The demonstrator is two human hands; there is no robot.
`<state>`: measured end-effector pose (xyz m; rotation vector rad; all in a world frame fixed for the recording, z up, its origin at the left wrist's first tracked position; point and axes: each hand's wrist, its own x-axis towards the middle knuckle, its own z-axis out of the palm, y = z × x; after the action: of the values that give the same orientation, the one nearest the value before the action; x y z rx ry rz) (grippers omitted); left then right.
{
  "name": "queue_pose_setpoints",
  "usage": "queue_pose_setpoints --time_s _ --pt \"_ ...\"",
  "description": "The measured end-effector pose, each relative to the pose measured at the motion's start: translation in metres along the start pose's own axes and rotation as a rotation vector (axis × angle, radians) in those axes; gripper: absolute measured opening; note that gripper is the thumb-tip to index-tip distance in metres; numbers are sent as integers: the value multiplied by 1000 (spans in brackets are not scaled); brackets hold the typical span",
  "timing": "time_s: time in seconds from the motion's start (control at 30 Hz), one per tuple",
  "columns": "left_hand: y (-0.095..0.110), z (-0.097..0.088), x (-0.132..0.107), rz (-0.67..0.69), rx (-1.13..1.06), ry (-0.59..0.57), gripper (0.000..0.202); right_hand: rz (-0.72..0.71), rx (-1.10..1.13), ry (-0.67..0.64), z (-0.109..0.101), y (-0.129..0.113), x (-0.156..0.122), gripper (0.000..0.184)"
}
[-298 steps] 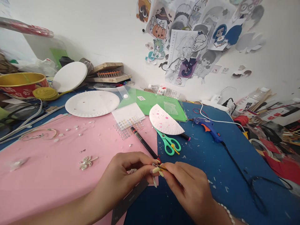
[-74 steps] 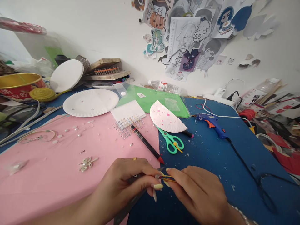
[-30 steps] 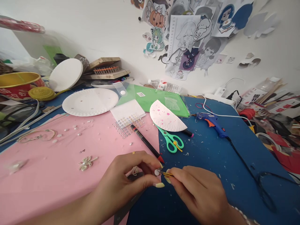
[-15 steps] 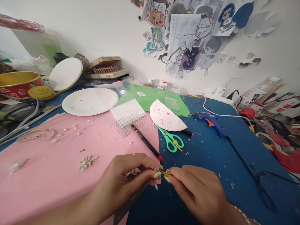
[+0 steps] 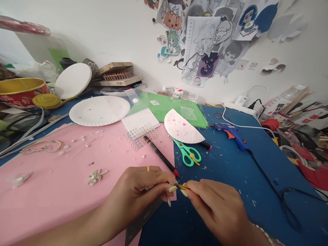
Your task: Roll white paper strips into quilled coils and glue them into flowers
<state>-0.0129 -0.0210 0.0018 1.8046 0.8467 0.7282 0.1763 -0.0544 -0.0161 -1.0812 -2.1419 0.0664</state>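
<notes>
In a pinch, my left hand [image 5: 143, 188] holds a small white coiled piece [image 5: 147, 188], mostly hidden behind the fingers. My right hand [image 5: 217, 205] grips what look like thin gold tweezers [image 5: 183, 186], their tips meeting the fingertips of my left hand. What the tips touch there is too small to make out. Just beyond the hands lie a black marker with a red end [image 5: 161, 155] and green-handled scissors [image 5: 189, 153]. A white coiled ornament with pearls [image 5: 96, 177] rests on the pink sheet [image 5: 64, 191] to the left.
A folded paper plate with pink marks [image 5: 183, 126] partly covers the scissors. Sheets of rhinestones [image 5: 138, 136] lie by a white pad [image 5: 140, 119]. On the right is a blue glue gun [image 5: 230, 133] with its cord; at the back left, a white paper plate [image 5: 99, 111].
The tweezers and my left fingertips have shifted slightly, and the coiled piece is more covered by the fingers. Both hands keep their grips; the things on the table stay in place.
</notes>
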Motion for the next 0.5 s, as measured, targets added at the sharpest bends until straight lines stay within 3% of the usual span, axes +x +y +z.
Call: queue_pose_setpoints --time_s 0.27,0.5 --pt "-1 2 0 -40 -21 108 13 -4 16 -38 0 4 1 14" --pt "-4 2 -1 -84 -15 99 14 -60 -77 -26 2 4 -1 13"
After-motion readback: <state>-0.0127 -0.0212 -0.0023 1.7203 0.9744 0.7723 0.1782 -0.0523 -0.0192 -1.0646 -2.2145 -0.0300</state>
